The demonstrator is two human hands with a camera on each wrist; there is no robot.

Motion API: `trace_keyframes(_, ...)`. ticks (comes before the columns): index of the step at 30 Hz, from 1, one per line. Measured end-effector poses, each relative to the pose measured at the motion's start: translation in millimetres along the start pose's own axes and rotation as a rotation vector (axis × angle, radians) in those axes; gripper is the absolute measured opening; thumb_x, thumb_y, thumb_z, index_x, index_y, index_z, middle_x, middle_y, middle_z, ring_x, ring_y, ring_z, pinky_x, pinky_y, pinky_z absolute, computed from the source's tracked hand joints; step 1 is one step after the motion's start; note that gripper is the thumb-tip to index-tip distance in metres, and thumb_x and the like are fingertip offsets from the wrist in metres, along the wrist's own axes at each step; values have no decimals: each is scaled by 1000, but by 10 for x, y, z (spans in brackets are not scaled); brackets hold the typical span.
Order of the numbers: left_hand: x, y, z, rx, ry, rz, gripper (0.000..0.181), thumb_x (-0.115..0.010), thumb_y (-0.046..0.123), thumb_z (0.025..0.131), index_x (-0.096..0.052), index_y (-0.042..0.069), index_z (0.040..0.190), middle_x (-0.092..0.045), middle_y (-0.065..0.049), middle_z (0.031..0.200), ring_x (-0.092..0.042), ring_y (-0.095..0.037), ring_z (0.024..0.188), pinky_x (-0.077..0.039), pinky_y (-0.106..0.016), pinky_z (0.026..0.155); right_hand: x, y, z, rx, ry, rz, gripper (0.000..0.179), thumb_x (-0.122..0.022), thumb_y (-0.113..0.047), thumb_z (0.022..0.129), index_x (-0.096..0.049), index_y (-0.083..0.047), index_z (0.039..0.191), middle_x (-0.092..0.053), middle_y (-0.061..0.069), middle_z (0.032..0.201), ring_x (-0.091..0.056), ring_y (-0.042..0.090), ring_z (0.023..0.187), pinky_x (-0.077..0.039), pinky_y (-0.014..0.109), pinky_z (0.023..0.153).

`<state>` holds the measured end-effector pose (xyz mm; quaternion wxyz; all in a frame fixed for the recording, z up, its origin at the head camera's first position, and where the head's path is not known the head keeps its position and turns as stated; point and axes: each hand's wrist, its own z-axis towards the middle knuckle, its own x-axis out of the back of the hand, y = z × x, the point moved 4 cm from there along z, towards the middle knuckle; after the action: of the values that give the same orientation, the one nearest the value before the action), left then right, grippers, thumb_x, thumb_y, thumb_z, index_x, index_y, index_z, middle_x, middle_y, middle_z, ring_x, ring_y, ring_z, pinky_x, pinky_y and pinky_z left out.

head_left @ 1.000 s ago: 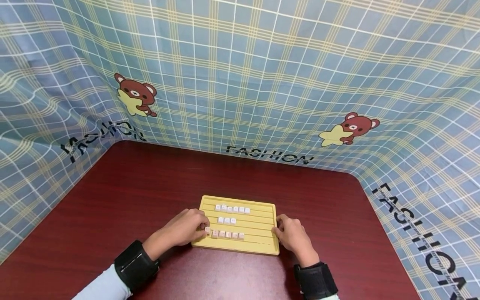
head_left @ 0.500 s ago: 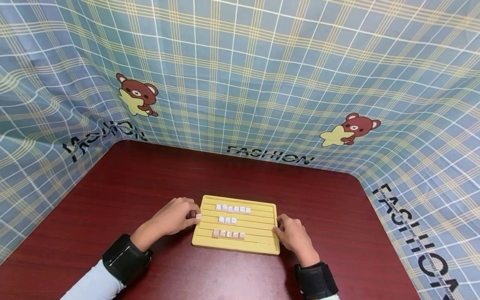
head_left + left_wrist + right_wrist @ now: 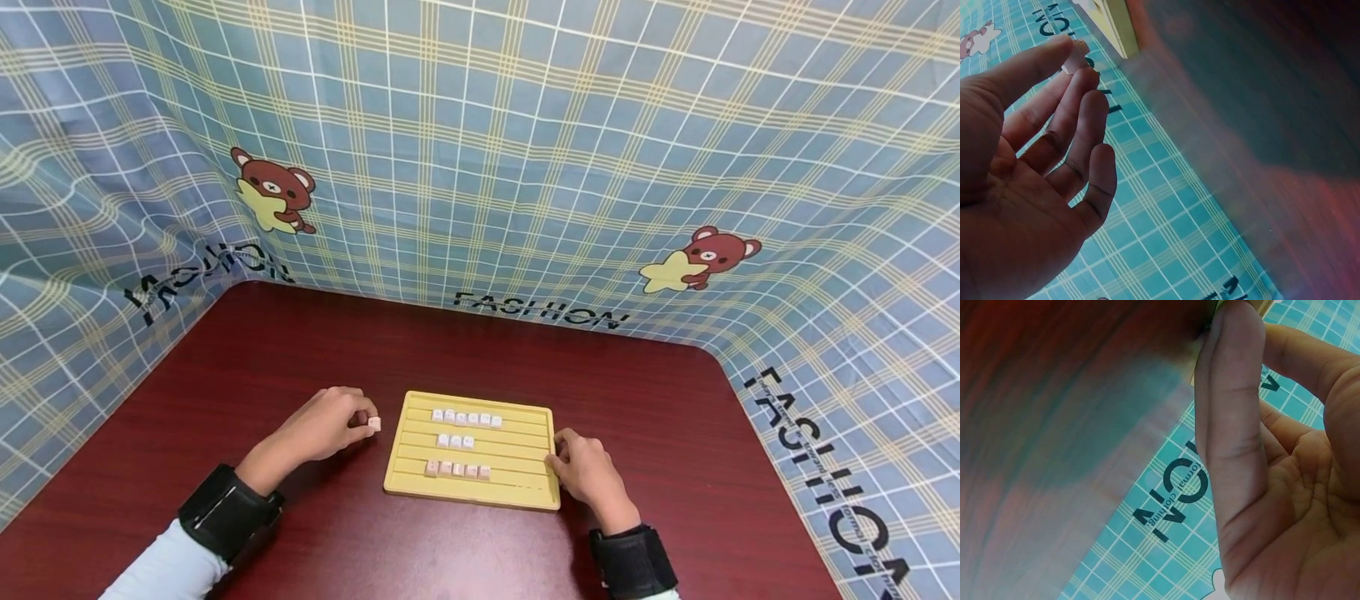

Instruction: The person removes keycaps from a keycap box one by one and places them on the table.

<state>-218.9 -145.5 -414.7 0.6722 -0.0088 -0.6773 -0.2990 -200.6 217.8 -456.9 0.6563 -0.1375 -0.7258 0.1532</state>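
In the head view my left hand (image 3: 333, 425) pinches a small pale pink keycap (image 3: 374, 424) between thumb and fingertips, left of the yellow tray (image 3: 517, 454). The left wrist view shows this keycap (image 3: 1075, 57) at the thumb tip, the other fingers loosely bent. My right hand (image 3: 588, 471) holds the tray's right edge, thumb at the rim. In the right wrist view the thumb of the right hand (image 3: 1297, 481) hides most of that edge. On the ridged tray stand a back row of white keycaps (image 3: 467, 418), a middle row of three white keycaps (image 3: 456, 441) and a front row of pinkish keycaps (image 3: 457, 470).
The tray lies on a dark red wooden table (image 3: 315, 525). A blue checked cloth (image 3: 480, 208) with bears and lettering hangs around the table's back and sides. Black bands (image 3: 228, 512) wrap both wrists.
My left hand has taken the leftmost pinkish keycap out of the front row and carried it left and back, past the tray's left edge. The right hand stays at the tray's right edge.
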Motion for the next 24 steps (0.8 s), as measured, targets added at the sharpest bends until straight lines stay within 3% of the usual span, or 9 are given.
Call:
trace_keyframes(7, 11, -158, -29, 30, 0, -3, 11, -78, 12, 81, -73, 11, 91, -62, 6, 78, -50, -9, 69, -41, -23, 62, -11, 16, 1, 3, 10, -1, 34, -69, -19, 91, -62, -3, 119, -62, 2, 78, -52, 10, 61, -42, 27, 56)
trace_keyframes(15, 37, -308, -58, 4, 44, 5, 7, -77, 15, 82, -72, 13, 86, -60, 7, 74, -51, -8, 67, -42, -25, 62, 0, 1, -12, 38, 22, 1, 32, -70, -18, 90, -63, -2, 118, -64, 2, 79, -56, 9, 64, -46, 29, 60)
trace_keyframes(24, 50, -436, -108, 52, 36, 11, 8, -78, 14, 81, -72, 11, 86, -61, 6, 74, -48, -7, 65, -41, -25, 61, -16, 7, 2, 34, 32, -19, 32, -70, -18, 90, -63, -2, 117, -63, 2, 79, -55, 10, 65, -46, 29, 60)
